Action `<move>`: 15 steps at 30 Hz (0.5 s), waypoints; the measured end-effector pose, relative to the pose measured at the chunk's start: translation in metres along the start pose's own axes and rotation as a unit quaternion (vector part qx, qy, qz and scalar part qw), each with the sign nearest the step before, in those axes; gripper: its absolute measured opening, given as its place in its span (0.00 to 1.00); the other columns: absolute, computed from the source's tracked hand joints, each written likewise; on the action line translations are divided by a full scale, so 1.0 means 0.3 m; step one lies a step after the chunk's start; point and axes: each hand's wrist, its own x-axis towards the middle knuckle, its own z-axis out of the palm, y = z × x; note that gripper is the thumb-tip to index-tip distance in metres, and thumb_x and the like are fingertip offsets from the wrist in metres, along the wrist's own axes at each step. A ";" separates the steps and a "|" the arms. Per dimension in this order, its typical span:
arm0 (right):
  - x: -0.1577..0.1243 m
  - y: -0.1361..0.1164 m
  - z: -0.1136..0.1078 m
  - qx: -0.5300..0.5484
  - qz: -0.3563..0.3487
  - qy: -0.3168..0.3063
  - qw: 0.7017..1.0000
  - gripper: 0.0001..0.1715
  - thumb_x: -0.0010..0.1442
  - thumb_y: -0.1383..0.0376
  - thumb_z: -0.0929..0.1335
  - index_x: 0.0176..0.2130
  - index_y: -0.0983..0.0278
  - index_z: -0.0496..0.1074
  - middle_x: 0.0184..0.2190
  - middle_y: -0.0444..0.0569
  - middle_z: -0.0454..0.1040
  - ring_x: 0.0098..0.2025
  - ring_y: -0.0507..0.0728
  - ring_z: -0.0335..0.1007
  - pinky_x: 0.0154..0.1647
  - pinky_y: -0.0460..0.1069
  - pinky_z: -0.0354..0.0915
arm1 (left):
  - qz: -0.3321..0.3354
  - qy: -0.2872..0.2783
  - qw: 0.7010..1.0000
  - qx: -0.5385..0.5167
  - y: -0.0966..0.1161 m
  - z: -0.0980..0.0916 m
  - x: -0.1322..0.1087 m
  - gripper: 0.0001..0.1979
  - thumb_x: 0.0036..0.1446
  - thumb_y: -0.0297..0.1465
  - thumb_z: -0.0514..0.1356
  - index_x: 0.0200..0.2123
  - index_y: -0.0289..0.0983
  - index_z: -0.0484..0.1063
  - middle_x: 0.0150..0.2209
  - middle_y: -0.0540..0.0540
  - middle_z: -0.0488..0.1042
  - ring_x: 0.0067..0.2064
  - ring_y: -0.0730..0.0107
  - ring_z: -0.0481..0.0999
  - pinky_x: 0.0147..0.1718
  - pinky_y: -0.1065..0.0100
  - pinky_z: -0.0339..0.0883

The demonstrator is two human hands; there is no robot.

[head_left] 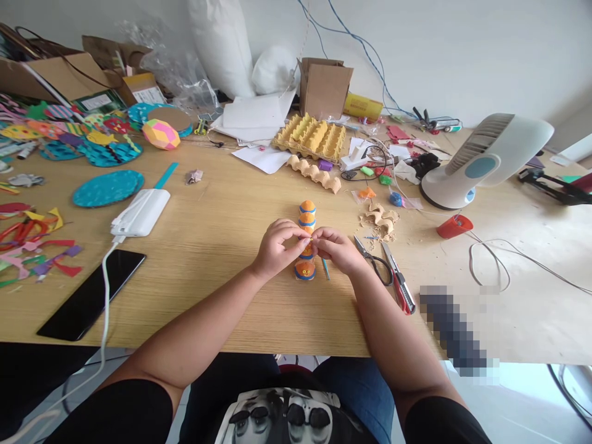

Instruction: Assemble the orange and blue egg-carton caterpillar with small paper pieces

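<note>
A row of orange domed cups with blue bands, an egg-carton strip [305, 269], stands on the table in front of me. The nearest cup bears a small yellow face. Above the middle of the strip, my left hand [283, 245] and my right hand [337, 248] meet with thumbs and forefingers pinched together. Between the fingertips is a tiny yellowish bit, too small to name. My fingers hide part of the middle cups. Just right of the strip lies a thin blue stick [326, 269].
Scissors [375, 261] and a red box cutter [400, 285] lie by my right forearm. Farther back are carton scraps [382, 217], a yellow egg tray [311, 140] and a white fan [481, 160]. A power bank [141, 213] and phone [92, 296] are left.
</note>
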 end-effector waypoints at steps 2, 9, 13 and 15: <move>0.001 0.002 0.001 0.003 0.000 0.007 1.000 0.15 0.54 0.56 0.75 0.33 0.63 0.73 0.24 0.43 0.73 0.25 0.49 0.62 0.24 0.45 0.52 | 0.000 -0.001 1.000 -0.002 0.001 0.000 0.000 0.03 0.62 0.32 0.64 0.36 0.41 0.78 0.35 0.48 0.79 0.41 0.66 0.76 0.46 0.60 0.70; 0.006 0.010 -0.003 0.011 -0.009 0.017 1.000 0.14 0.53 0.57 0.75 0.33 0.63 0.73 0.24 0.43 0.73 0.24 0.49 0.62 0.24 0.44 0.51 | -0.001 -0.007 1.000 -0.003 -0.005 0.004 -0.003 0.03 0.62 0.32 0.64 0.37 0.41 0.78 0.36 0.48 0.79 0.41 0.65 0.77 0.46 0.59 0.71; 0.005 0.011 -0.003 0.015 -0.005 0.016 1.000 0.14 0.53 0.57 0.76 0.33 0.63 0.73 0.25 0.43 0.73 0.28 0.50 0.67 0.28 0.45 0.58 | 0.005 -0.006 1.000 -0.001 -0.006 0.003 -0.002 0.02 0.61 0.31 0.65 0.37 0.41 0.78 0.36 0.48 0.79 0.41 0.66 0.76 0.45 0.60 0.70; 0.003 0.010 -0.001 0.010 -0.004 0.016 1.000 0.15 0.53 0.56 0.76 0.33 0.63 0.73 0.25 0.43 0.73 0.28 0.50 0.67 0.29 0.45 0.60 | 0.002 -0.007 1.000 0.006 -0.004 0.002 0.000 0.02 0.61 0.31 0.65 0.36 0.41 0.78 0.36 0.47 0.79 0.41 0.65 0.76 0.45 0.60 0.70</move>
